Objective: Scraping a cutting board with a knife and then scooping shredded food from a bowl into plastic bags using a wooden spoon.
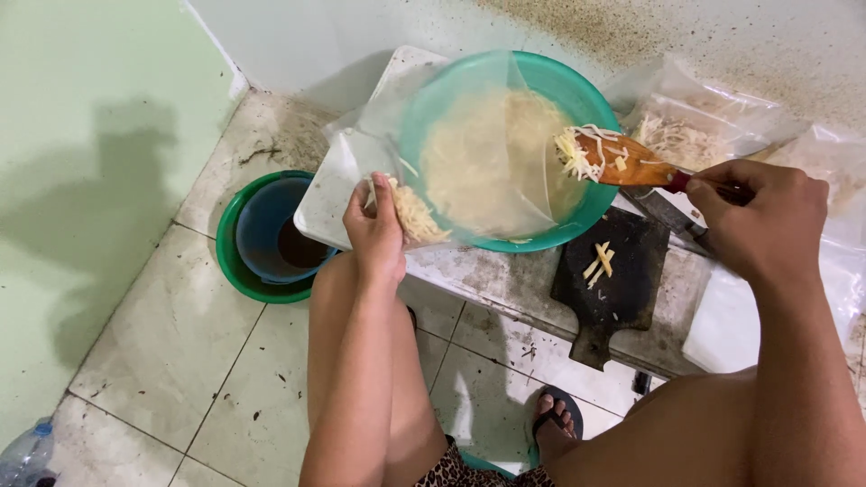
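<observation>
Here the left hand [377, 236] pinches the clear plastic bag [469, 153] open over the green bowl [586, 99] on the low bench [505, 280], so the right hand [767, 221], clenched on the wooden spatula [622, 162], can tip shredded strips inside.

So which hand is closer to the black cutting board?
The right hand. It holds the wooden spoon just above the black cutting board; the left hand holds the plastic bag farther left.
</observation>
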